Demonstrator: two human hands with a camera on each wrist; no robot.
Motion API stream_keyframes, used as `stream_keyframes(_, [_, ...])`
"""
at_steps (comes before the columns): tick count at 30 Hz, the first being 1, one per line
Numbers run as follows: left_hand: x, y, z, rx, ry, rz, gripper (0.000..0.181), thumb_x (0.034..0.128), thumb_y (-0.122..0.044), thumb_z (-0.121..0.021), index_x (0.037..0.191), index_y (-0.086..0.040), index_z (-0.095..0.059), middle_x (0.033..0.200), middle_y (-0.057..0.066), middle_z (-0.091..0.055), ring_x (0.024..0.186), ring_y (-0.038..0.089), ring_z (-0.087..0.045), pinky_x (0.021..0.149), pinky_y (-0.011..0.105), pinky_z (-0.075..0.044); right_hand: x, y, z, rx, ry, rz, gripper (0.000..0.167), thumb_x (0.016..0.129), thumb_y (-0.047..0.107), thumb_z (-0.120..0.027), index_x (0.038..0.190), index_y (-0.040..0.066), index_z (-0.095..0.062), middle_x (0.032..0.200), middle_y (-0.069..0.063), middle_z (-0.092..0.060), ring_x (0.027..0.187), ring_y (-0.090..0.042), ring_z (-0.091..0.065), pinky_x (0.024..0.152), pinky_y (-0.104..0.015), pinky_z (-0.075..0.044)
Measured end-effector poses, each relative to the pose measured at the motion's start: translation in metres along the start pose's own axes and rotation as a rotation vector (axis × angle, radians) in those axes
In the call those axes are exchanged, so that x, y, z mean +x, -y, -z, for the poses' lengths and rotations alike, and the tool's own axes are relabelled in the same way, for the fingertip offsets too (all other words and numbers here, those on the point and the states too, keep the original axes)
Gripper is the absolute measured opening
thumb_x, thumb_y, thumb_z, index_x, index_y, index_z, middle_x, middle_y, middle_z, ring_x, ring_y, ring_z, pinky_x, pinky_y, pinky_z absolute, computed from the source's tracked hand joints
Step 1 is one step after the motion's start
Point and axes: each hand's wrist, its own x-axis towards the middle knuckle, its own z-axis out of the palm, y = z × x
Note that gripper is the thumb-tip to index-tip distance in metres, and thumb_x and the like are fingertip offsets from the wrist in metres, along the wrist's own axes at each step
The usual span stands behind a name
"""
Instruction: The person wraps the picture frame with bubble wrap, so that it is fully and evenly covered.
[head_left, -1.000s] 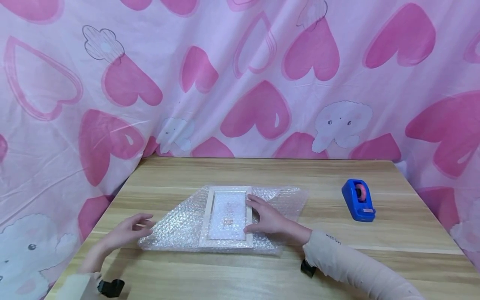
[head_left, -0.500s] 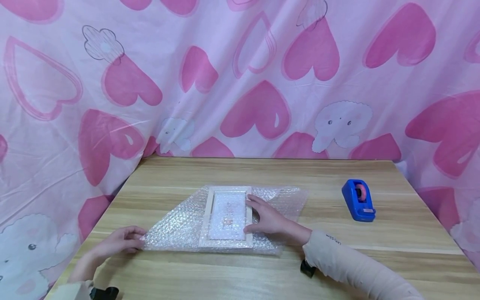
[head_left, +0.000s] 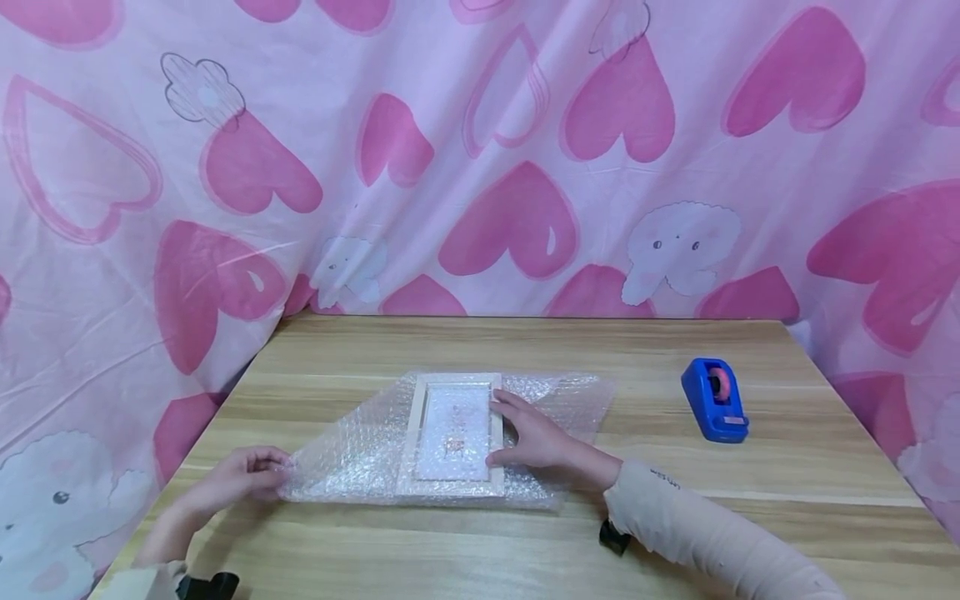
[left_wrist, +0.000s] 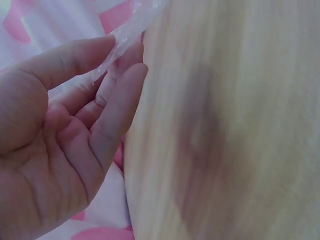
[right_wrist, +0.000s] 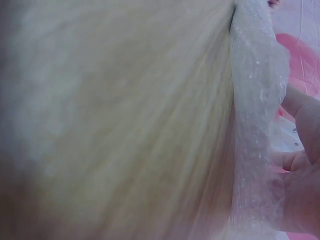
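Apparently midway: my left hand [head_left: 238, 477] pinches the bubble wrap [head_left: 352, 450]; my right hand [head_left: 542, 437], fingers apart, rests on the frame [head_left: 454, 432]; side flaps unfolded, tape dispenser [head_left: 716, 410] untouched.

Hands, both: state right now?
Left hand: closed, pinching the corner of the bubble wrap.
Right hand: open, resting at the edge of the picture frame.
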Motion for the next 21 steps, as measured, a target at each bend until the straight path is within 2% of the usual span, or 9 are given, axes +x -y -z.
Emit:
stream_keyframes(3, [0.0,-0.01,-0.002,-0.003,-0.032,-0.019,0.026,0.0917,-0.009,-0.05,0.104,0.014,-0.052,0.085,-0.007,-0.062,0.079,0.005,-0.059,0.072,0.026,-0.053,0.0,0.0,0.0,-0.002,0.002,-0.002,0.09,0.07,0.046,-0.073,0.137,0.0,-0.036,0.148,-0.014,-0.021,0.134,-0.03,-0.021,0.108,-0.045,-0.02])
stream_keyframes(10, [0.008,-0.044,-0.014,-0.02,-0.143,-0.003,0.015,0.091,-0.014,-0.053,0.101,-0.005,-0.06,0.085,-0.009,-0.062,0.081,0.004,-0.06,0.074,0.024,-0.052,0.0,0.001,0.0,-0.022,-0.012,0.003,0.09,0.069,0.046,-0.073,0.136,-0.001,-0.037,0.147,-0.014,-0.023,0.134,-0.031,-0.022,0.108,-0.046,-0.022])
stream_keyframes(12, [0.013,-0.054,-0.019,-0.015,-0.149,-0.031,0.017,0.0907,-0.014,-0.054,0.102,-0.003,-0.06,0.085,-0.008,-0.063,0.081,0.004,-0.06,0.074,0.023,-0.052,0.0,0.001,0.0,-0.043,-0.017,0.0,0.09,0.069,0.046,-0.073,0.136,0.0,-0.037,0.147,-0.014,-0.023,0.134,-0.031,-0.023,0.108,-0.047,-0.021])
stream_keyframes(16, [0.023,-0.072,-0.033,-0.027,-0.141,-0.117,0.018,0.0903,-0.011,-0.054,0.101,0.002,-0.059,0.088,-0.007,-0.068,0.082,0.005,-0.062,0.074,0.023,-0.052,0.0,0.002,-0.001,-0.086,-0.03,-0.012,0.089,0.067,0.048,-0.073,0.135,0.0,-0.039,0.146,-0.014,-0.026,0.133,-0.031,-0.024,0.107,-0.057,-0.011])
stream_keyframes(19, [0.032,-0.082,-0.044,-0.066,-0.115,-0.195,0.013,0.0906,-0.007,-0.052,0.099,-0.002,-0.061,0.091,-0.006,-0.069,0.084,0.006,-0.063,0.074,0.022,-0.053,0.0,0.005,-0.001,-0.111,-0.035,-0.029,0.089,0.067,0.049,-0.073,0.135,0.001,-0.04,0.146,-0.013,-0.027,0.134,-0.03,-0.024,0.105,-0.062,-0.004])
stream_keyframes(21, [0.038,-0.087,-0.052,-0.09,-0.11,-0.226,0.012,0.0902,-0.005,-0.052,0.096,-0.005,-0.062,0.09,-0.007,-0.069,0.083,0.006,-0.063,0.073,0.022,-0.053,0.001,0.006,-0.001,-0.121,-0.037,-0.035,0.089,0.066,0.049,-0.073,0.134,0.002,-0.041,0.146,-0.013,-0.028,0.133,-0.03,-0.025,0.104,-0.063,-0.005])
